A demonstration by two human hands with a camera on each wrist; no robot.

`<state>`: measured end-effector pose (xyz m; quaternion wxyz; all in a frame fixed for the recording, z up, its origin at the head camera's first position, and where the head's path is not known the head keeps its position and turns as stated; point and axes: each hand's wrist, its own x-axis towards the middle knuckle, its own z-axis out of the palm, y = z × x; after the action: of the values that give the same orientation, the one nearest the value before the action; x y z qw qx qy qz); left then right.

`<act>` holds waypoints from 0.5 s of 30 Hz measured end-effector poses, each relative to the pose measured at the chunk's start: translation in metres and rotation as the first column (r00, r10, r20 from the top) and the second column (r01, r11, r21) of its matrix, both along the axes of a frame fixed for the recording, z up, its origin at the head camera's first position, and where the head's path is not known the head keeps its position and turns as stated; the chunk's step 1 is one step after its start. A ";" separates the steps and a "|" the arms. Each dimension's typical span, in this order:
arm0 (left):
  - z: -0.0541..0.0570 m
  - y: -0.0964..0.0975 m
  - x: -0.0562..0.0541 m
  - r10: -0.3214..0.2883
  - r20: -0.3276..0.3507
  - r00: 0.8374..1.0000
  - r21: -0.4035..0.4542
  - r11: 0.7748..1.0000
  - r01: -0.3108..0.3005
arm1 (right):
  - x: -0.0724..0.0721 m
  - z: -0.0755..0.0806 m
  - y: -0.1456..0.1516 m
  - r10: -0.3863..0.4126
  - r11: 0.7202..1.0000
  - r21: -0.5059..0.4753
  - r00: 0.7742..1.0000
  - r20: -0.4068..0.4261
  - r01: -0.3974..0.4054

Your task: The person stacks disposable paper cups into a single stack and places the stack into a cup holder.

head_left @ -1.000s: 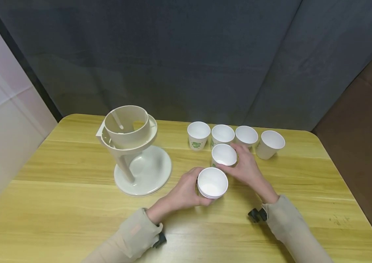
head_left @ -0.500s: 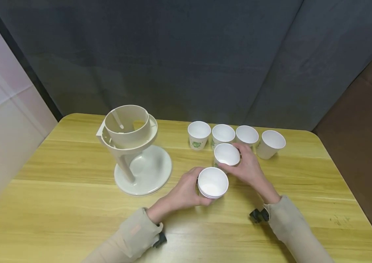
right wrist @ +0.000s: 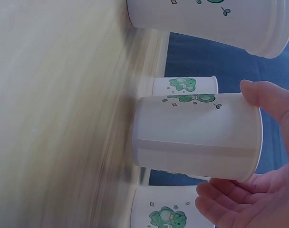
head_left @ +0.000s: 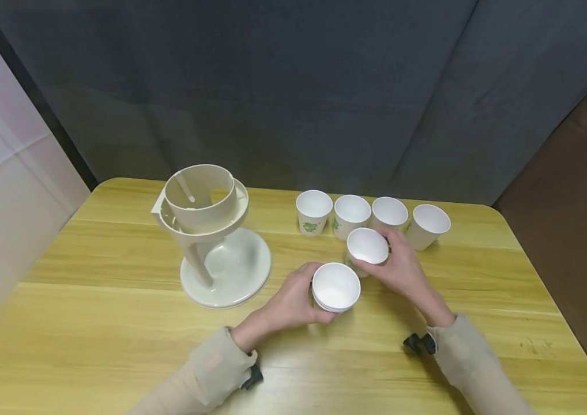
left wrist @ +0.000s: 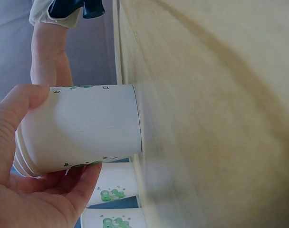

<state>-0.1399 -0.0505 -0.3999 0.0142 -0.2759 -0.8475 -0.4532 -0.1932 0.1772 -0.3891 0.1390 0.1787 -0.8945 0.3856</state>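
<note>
My left hand (head_left: 292, 301) grips a short stack of nested white paper cups (head_left: 335, 287) near the table's middle; its thumb and fingers lie on opposite sides of the stack (left wrist: 82, 128) in the left wrist view. Just beyond and to the right, my right hand (head_left: 402, 266) holds a single white paper cup (head_left: 367, 246) by its upper part. Green printed figures show on this upright cup (right wrist: 197, 137) in the right wrist view. Behind it stand several more white paper cups (head_left: 313, 214) in a row, the right ones partly hidden by the right hand and its cup.
A cream plastic stand (head_left: 200, 222) with a ring-shaped top and a round base (head_left: 241, 271) occupies the left of the wooden table (head_left: 91, 323). A dark cloth (head_left: 273, 92) hangs behind the table's far edge.
My right hand has shifted the single cup to the right and slightly towards me, away from the stack. The left hand and its stack stay in place.
</note>
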 end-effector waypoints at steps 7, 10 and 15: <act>0.000 0.000 0.000 0.008 -0.006 1.000 -0.008 1.000 -0.008 | 0.005 0.001 0.007 -0.027 0.999 0.024 1.000 0.005 0.026; -0.001 0.000 0.000 0.007 0.001 1.000 -0.004 1.000 -0.007 | 0.007 0.001 0.010 -0.025 0.999 0.030 1.000 -0.001 0.025; -0.001 0.000 0.000 0.007 0.006 1.000 -0.004 1.000 -0.007 | 0.013 0.002 0.015 -0.028 0.999 0.040 1.000 0.000 0.028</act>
<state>-0.1403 -0.0506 -0.4007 0.0125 -0.2716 -0.8495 -0.4522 -0.1797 0.1917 -0.3871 0.1403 0.1686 -0.9046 0.3656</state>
